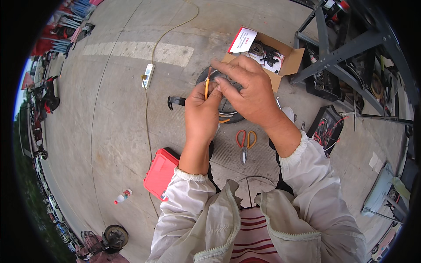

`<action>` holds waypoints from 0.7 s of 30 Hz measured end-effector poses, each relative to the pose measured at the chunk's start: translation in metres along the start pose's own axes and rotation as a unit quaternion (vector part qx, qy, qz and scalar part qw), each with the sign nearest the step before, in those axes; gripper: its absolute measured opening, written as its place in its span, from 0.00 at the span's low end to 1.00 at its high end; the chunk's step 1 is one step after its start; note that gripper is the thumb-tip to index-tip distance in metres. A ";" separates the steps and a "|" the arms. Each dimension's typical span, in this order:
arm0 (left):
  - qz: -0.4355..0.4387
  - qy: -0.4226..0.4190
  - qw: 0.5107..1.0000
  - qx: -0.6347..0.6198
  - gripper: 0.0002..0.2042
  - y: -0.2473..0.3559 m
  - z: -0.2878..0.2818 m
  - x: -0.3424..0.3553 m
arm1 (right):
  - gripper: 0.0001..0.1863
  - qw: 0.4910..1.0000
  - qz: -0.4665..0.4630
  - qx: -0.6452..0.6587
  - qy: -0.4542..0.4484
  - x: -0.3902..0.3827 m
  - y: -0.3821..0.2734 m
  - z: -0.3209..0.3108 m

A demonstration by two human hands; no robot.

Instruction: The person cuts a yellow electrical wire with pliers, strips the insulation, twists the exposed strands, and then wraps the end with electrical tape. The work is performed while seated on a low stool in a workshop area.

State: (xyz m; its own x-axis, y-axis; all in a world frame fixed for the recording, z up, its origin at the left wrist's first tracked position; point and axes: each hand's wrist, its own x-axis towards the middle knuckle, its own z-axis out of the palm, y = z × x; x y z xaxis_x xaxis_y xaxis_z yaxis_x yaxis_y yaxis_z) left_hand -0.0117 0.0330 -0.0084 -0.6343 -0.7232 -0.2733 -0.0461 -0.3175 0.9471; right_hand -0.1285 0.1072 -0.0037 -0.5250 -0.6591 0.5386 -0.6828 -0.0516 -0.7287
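My left hand (202,111) pinches an orange wire (206,89) between thumb and fingers. The wire stands upright, with a reddish-brown end that looks like bare copper. My right hand (250,90) is closed around the upper part of this wire, its index finger by the bare end and its thumb against the left fingertips. Exactly how its fingers grip is partly hidden. Below and behind both hands lies a black wheel (234,117), mostly covered by them. Scissors (244,147) with one red and one yellow handle lie on the ground nearer me.
An open cardboard box (291,63) holding parts stands beyond the wheel. To the left are a red case (161,174), a power strip (148,75) with a long cord, and a plastic bottle (123,196). A metal rack (351,50) and a black tray of wires (325,130) are right.
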 end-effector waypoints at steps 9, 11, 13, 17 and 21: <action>-0.024 -0.013 0.998 -0.054 0.09 -0.002 -0.003 0.001 | 0.08 0.998 -0.038 -0.051 0.013 -0.001 -0.002 -0.001; -0.018 -0.013 0.999 -0.039 0.08 0.000 0.003 -0.001 | 0.06 1.000 -0.003 -0.019 0.011 -0.001 -0.001 0.000; -0.007 -0.017 1.000 -0.014 0.06 -0.001 0.006 -0.001 | 0.05 0.998 0.054 0.035 -0.001 0.000 -0.004 0.000; -0.002 -0.041 0.999 0.011 0.05 0.000 0.006 -0.003 | 0.06 1.000 0.017 -0.019 -0.003 0.000 0.000 -0.001; -0.026 -0.068 0.997 0.039 0.06 0.003 0.002 -0.005 | 0.06 0.998 -0.020 -0.061 0.006 -0.002 0.003 -0.001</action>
State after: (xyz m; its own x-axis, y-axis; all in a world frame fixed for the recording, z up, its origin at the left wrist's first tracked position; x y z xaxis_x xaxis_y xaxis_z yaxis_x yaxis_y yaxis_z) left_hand -0.0101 0.0366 -0.0044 -0.7281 -0.6151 -0.3027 -0.1389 -0.3000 0.9438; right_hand -0.1305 0.1092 -0.0063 -0.5011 -0.6493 0.5721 -0.7602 0.0143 -0.6495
